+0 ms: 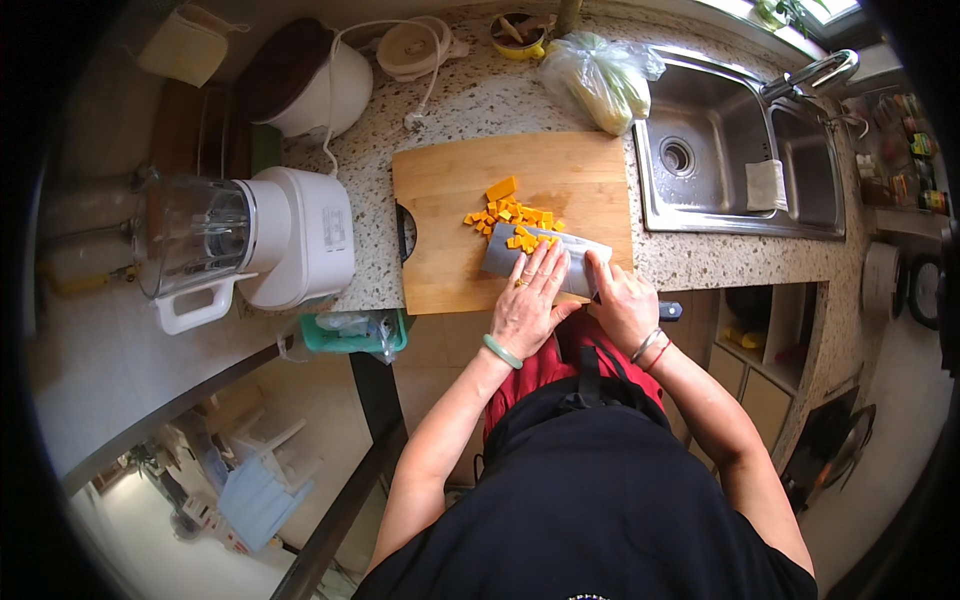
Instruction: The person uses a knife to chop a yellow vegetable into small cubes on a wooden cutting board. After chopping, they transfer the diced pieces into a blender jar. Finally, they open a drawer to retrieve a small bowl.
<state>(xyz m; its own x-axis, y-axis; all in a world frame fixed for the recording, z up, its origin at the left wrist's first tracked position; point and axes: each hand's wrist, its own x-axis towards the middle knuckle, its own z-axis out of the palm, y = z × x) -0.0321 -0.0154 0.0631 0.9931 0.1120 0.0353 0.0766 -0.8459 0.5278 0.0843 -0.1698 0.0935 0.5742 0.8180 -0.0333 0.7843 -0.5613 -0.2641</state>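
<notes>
A broad-bladed cleaver (577, 272) lies nearly flat over the near part of a wooden cutting board (440, 220). My right hand (625, 310) is closed on it, with its dark handle end (670, 312) sticking out to the right. Several small orange cubes (523, 240) rest on the blade. My left hand (532, 305) lies over the blade with fingers stretched out, their tips at these cubes. Just beyond the blade is a loose pile of orange cubes (505, 212), with a larger orange block (502, 187) at its far side. The flesh looks like pumpkin, but I cannot tell for certain.
Left of the board stands a white blender (300, 240) with a clear jug. A white pot (335, 95) and a corded appliance part (410, 50) are farther back. A plastic bag of greens (597, 85) sits beside the steel sink (700, 100). A green bin (340, 335) hangs below the counter edge.
</notes>
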